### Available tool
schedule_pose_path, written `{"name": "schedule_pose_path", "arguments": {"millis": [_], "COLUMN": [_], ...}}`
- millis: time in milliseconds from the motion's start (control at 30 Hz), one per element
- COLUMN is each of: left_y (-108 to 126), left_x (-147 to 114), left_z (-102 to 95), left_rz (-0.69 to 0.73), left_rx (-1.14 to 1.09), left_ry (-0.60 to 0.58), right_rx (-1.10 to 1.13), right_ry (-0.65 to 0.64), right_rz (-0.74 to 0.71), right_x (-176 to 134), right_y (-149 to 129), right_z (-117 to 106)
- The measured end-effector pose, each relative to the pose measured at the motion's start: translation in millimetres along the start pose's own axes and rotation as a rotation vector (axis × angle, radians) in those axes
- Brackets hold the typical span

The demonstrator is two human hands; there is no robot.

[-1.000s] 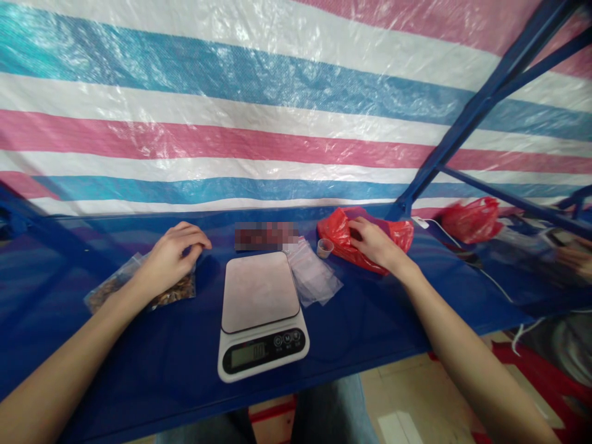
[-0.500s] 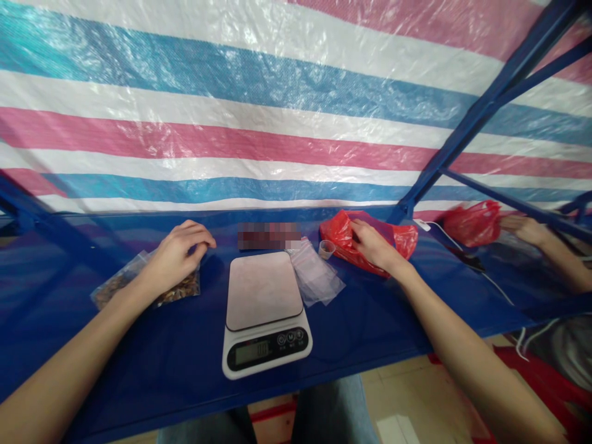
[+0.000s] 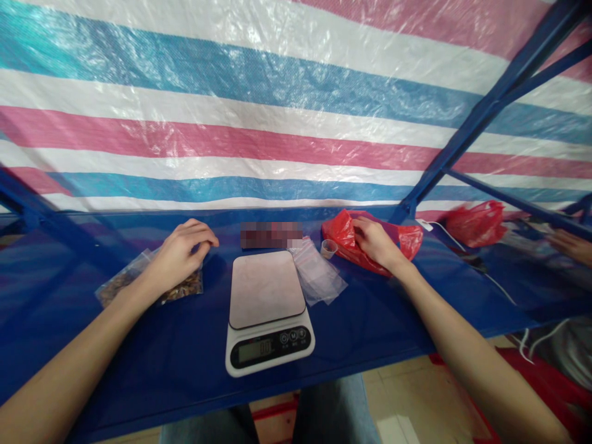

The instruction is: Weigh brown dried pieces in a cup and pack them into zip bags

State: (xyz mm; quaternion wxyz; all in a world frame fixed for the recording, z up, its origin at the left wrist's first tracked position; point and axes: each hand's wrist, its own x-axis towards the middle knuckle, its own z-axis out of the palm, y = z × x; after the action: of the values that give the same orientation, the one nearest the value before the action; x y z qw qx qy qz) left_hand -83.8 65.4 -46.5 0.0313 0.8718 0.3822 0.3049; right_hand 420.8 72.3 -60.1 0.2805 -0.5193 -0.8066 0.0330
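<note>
My left hand (image 3: 185, 250) hovers over or rests on a clear zip bag (image 3: 185, 287) of brown dried pieces, fingers loosely curved and thumb apart, with nothing in them. On the right, my right hand (image 3: 377, 243) reaches into the mouth of a red plastic bag (image 3: 340, 234). Its fingers curl down, and the tips are hidden inside the bag. Between the hands a white kitchen scale (image 3: 267, 290) shows what looks like 0.0, its plate bare. Small clear zip bags (image 3: 319, 274) lie against its right side, and a small clear cup (image 3: 328, 249) stands beside the red bag.
Behind the scale lies a blurred-out dark item (image 3: 271, 235). Further right, another red bag (image 3: 476, 223) and a white cable (image 3: 502, 288) lie near another person's hand (image 3: 571, 243). Blue frame bars (image 3: 456, 145) and a striped sheet (image 3: 259, 145) close off the back.
The other person's hand has let go of the far red bag and moved right. My own hands hold nearly the same places; the view has shifted slightly.
</note>
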Motion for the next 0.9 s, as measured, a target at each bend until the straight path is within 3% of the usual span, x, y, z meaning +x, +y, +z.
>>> {"name": "schedule_pose_path", "arguments": {"millis": [900], "left_y": [0.9], "left_x": [0.8], "left_z": [0.0], "left_rz": [-0.043], "left_rx": [-0.003], "left_ry": [-0.01], "right_rx": [0.092], "right_ry": [0.256], "right_rz": [0.059], "right_x": [1.1], "right_y": [-19.2], "right_z": [-24.4]}}
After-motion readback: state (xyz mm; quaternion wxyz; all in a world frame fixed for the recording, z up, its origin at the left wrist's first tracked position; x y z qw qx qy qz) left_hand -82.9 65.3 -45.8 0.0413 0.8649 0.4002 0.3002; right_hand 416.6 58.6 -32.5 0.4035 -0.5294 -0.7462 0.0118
